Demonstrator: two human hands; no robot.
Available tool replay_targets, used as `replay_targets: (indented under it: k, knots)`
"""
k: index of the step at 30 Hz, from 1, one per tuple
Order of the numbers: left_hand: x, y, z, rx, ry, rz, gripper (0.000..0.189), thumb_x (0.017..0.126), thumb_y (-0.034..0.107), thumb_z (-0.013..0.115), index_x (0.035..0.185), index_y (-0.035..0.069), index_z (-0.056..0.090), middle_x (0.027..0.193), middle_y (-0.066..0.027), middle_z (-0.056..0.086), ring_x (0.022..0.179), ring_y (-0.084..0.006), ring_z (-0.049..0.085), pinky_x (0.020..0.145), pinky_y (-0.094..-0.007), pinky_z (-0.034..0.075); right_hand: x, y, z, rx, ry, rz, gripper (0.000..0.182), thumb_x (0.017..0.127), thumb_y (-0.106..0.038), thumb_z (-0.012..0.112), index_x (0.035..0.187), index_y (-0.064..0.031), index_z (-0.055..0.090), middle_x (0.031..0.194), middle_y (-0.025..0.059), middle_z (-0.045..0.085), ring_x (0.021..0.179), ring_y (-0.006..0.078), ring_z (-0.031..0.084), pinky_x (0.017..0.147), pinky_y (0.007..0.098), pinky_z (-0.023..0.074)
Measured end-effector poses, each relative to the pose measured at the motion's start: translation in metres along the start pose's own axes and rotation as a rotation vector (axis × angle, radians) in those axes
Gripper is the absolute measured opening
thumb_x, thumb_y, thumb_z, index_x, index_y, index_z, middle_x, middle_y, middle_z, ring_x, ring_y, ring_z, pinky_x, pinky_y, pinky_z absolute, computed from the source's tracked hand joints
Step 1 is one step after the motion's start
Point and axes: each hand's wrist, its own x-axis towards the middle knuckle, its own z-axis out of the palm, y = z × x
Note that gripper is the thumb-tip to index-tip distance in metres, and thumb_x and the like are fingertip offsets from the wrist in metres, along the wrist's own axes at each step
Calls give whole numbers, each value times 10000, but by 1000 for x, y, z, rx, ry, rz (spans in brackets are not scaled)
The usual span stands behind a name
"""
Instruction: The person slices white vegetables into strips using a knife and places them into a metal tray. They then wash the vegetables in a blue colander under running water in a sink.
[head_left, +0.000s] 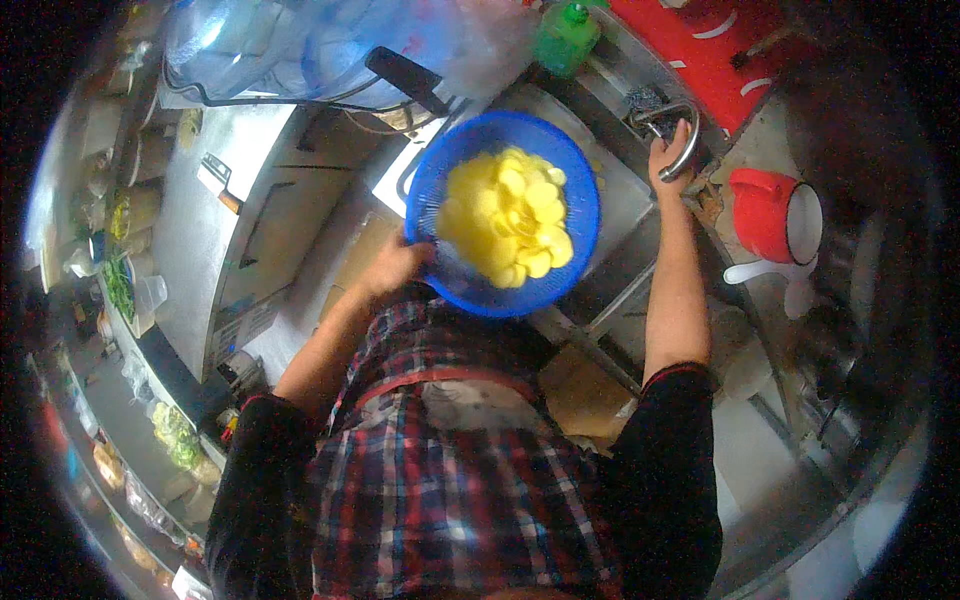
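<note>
My left hand (401, 262) grips the near-left rim of a blue plastic colander (581, 187), its fingers partly hidden by the rim. Pale yellow slices (514, 217), perhaps potato, lie heaped inside it. The colander is held in front of my plaid apron, over the edge of a metal sink (619, 187). Out to the right, my right hand (673, 157) is at the curved metal faucet (688, 146), fingers reaching up beside its spout. Whether those fingers close on the faucet is hard to tell.
A red pitcher (761, 214) and a white ladle (757, 270) lie right of the sink. Behind it stands a green bottle (568, 41). A cleaver (219, 182) rests on the white counter (251, 142) at left. Shelves with vegetables, including leafy greens (118, 281), line the far left.
</note>
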Motion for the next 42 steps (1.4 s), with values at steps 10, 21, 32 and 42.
replay_targets:
  k: [10, 21, 32, 42]
  knots:
    - [63, 1, 87, -123, -259, 35, 492, 984, 265, 624, 1386, 15, 492, 1020, -111, 690, 755, -161, 655, 626, -315, 537, -86, 2, -35, 132, -552, 532, 420, 989, -359, 537, 1090, 18, 693, 1057, 255, 702, 1014, 396, 678, 903, 452, 512]
    - [87, 9, 104, 0, -420, -65, 315, 895, 109, 611, 1188, -6, 628, 879, -88, 697, 705, -173, 667, 566, -327, 546, -227, -23, -150, 1069, -436, 1266, 656, 864, -139, 738, 1443, -2, 460, 1345, 152, 587, 1175, 299, 606, 974, 452, 508]
    - [108, 39, 150, 71, -381, 296, 321, 864, 153, 631, 1131, -25, 635, 889, -126, 685, 733, -230, 687, 626, -369, 594, -180, 13, -151, 708, -107, 1339, 625, 821, -226, 795, 1357, -36, 536, 1265, 144, 639, 1088, 290, 643, 917, 448, 526]
    - [74, 65, 111, 21, -355, 21, 295, 938, 220, 596, 1103, -11, 674, 868, -133, 709, 752, -209, 702, 617, -348, 578, -194, -24, -131, 667, -180, 1375, 507, 814, -170, 773, 1257, 3, 596, 1208, 148, 654, 1009, 276, 655, 889, 425, 533]
